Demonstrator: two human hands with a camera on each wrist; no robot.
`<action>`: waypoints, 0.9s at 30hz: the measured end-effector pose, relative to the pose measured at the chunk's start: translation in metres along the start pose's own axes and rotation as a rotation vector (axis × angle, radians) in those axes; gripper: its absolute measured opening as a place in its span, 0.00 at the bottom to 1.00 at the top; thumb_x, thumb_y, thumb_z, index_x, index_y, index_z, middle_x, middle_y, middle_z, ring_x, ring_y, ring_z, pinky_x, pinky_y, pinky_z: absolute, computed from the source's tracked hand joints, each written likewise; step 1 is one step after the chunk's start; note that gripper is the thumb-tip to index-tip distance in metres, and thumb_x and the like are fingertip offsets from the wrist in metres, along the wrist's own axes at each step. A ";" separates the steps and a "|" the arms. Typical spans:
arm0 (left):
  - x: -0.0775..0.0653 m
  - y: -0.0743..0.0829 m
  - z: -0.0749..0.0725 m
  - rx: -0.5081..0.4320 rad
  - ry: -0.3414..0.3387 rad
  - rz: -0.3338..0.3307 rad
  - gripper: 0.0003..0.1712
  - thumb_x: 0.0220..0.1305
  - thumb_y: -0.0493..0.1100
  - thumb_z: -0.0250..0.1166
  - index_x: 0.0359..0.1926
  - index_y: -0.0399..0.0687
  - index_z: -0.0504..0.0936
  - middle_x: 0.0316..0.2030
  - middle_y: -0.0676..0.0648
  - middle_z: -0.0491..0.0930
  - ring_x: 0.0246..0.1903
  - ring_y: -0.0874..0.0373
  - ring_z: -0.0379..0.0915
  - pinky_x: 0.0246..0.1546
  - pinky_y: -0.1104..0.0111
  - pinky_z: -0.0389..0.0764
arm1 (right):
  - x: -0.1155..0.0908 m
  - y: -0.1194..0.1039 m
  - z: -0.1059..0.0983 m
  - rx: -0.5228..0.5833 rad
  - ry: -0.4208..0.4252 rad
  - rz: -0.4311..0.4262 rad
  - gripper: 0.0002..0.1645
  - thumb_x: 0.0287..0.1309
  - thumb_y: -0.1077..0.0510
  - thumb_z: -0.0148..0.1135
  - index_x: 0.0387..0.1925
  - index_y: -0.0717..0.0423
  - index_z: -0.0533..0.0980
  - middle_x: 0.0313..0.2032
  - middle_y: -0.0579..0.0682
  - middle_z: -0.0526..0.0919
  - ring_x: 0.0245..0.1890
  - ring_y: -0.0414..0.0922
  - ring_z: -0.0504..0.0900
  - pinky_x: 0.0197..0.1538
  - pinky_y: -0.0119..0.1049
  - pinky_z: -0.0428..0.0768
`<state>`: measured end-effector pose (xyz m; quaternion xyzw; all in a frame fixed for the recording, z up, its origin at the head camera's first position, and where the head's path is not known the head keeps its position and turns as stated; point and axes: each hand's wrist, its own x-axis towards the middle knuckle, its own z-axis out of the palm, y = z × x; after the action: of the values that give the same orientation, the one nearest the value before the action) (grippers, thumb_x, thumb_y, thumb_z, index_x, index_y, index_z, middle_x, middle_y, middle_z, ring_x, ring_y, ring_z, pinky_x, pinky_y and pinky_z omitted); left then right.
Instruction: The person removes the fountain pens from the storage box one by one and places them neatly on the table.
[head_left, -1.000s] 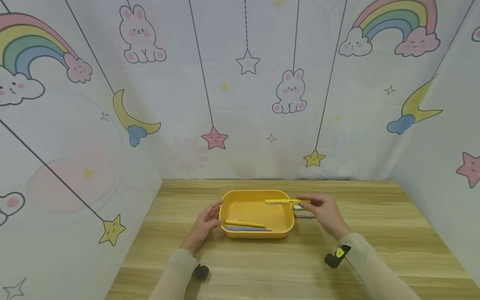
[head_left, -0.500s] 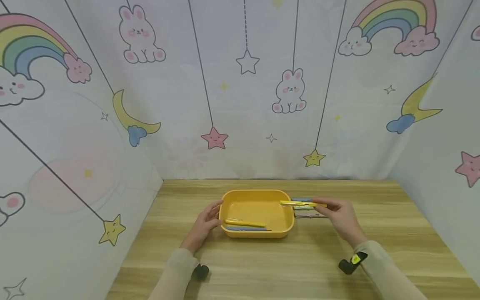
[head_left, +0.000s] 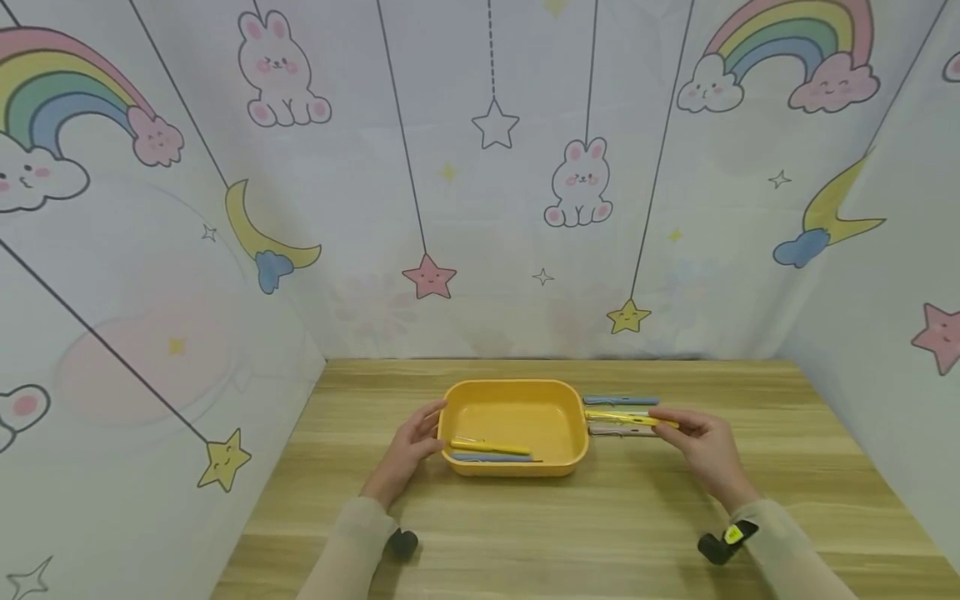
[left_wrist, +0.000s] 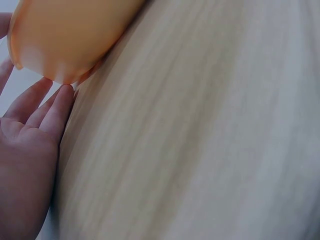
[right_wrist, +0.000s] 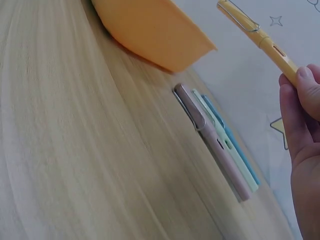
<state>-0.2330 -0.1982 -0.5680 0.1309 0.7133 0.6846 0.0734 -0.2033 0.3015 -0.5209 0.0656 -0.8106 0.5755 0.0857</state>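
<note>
My right hand [head_left: 708, 450] pinches a yellow pen [head_left: 622, 417] with a wire clip near its back end. In the head view the pen overlaps the pens to the right of the yellow basin [head_left: 513, 472]; the right wrist view shows it held up above them. Beneath lie a blue pen [head_left: 622, 401], a pale green pen [right_wrist: 230, 145] and a mauve pen [right_wrist: 220, 150], side by side on the table. My left hand [head_left: 405, 450] touches the basin's left end, fingers extended against its wall. Inside the basin, another yellow pen [head_left: 491, 447] and a blue pen [head_left: 491, 457] lie along the front.
The wood-grain table [head_left: 525, 542] runs back to a white printed curtain [head_left: 480, 208], which also rises at both sides. Each wrist carries a small black camera, such as the right wrist camera [head_left: 723, 546].
My right hand has carried the yellow pen from over the basin's right end toward the right and forward-down, above the loose pens. The left hand and basin have stayed put.
</note>
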 end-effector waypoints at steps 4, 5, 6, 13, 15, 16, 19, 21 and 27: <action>0.000 0.000 0.000 -0.006 0.003 -0.001 0.39 0.70 0.32 0.64 0.79 0.48 0.64 0.79 0.38 0.61 0.78 0.41 0.57 0.75 0.51 0.63 | -0.003 0.006 -0.006 -0.026 0.017 -0.018 0.18 0.65 0.59 0.73 0.54 0.62 0.86 0.48 0.37 0.90 0.33 0.34 0.74 0.28 0.31 0.75; 0.000 0.000 0.000 -0.009 0.003 -0.001 0.39 0.70 0.32 0.64 0.79 0.48 0.64 0.79 0.37 0.61 0.78 0.40 0.57 0.75 0.50 0.63 | -0.003 0.006 -0.006 -0.022 0.019 -0.019 0.18 0.65 0.60 0.73 0.53 0.65 0.86 0.47 0.36 0.90 0.33 0.33 0.76 0.30 0.29 0.77; 0.000 0.000 0.000 -0.008 0.004 0.000 0.39 0.70 0.32 0.64 0.79 0.48 0.64 0.79 0.37 0.61 0.78 0.40 0.56 0.75 0.49 0.62 | -0.004 0.007 -0.008 -0.025 0.019 -0.019 0.18 0.65 0.61 0.73 0.53 0.66 0.86 0.46 0.35 0.90 0.32 0.33 0.76 0.30 0.30 0.77; 0.000 0.000 0.000 -0.006 0.000 -0.001 0.39 0.71 0.32 0.63 0.79 0.48 0.64 0.79 0.37 0.60 0.78 0.40 0.56 0.75 0.50 0.63 | -0.010 0.018 -0.013 -0.063 0.002 0.014 0.21 0.65 0.58 0.73 0.54 0.67 0.85 0.49 0.45 0.91 0.44 0.29 0.83 0.40 0.27 0.82; 0.000 0.001 0.000 -0.006 0.001 -0.003 0.39 0.71 0.32 0.63 0.79 0.48 0.64 0.79 0.37 0.60 0.78 0.40 0.56 0.74 0.51 0.64 | -0.010 0.022 -0.013 -0.081 -0.011 0.030 0.21 0.66 0.56 0.73 0.55 0.64 0.85 0.49 0.44 0.91 0.44 0.29 0.82 0.40 0.28 0.82; 0.000 0.000 0.000 -0.006 0.003 -0.004 0.39 0.71 0.31 0.63 0.79 0.48 0.64 0.79 0.37 0.60 0.78 0.40 0.56 0.74 0.51 0.64 | -0.011 0.023 -0.012 -0.085 -0.016 0.038 0.20 0.66 0.56 0.72 0.55 0.63 0.86 0.49 0.44 0.91 0.42 0.30 0.82 0.39 0.29 0.82; 0.000 0.001 0.000 -0.002 0.005 -0.006 0.39 0.70 0.31 0.63 0.79 0.48 0.64 0.79 0.37 0.61 0.78 0.41 0.56 0.73 0.54 0.65 | -0.011 0.028 -0.011 -0.114 -0.034 0.044 0.19 0.66 0.56 0.72 0.55 0.60 0.86 0.49 0.48 0.91 0.44 0.28 0.82 0.41 0.27 0.81; 0.000 0.001 0.000 -0.002 0.003 -0.005 0.39 0.70 0.31 0.64 0.79 0.47 0.64 0.79 0.37 0.61 0.78 0.41 0.57 0.73 0.56 0.66 | -0.011 0.031 -0.010 -0.128 -0.041 0.032 0.17 0.66 0.58 0.72 0.54 0.60 0.87 0.50 0.53 0.91 0.45 0.27 0.82 0.42 0.26 0.81; -0.001 0.002 0.001 -0.006 0.008 -0.013 0.38 0.70 0.31 0.64 0.79 0.47 0.65 0.78 0.37 0.62 0.78 0.42 0.58 0.71 0.61 0.68 | -0.012 0.039 -0.006 -0.133 -0.030 -0.020 0.13 0.62 0.65 0.73 0.49 0.63 0.88 0.48 0.58 0.90 0.44 0.28 0.83 0.41 0.25 0.82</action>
<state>-0.2320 -0.1975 -0.5660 0.1236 0.7125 0.6866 0.0753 -0.1988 0.3201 -0.5577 0.0764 -0.8476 0.5184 0.0835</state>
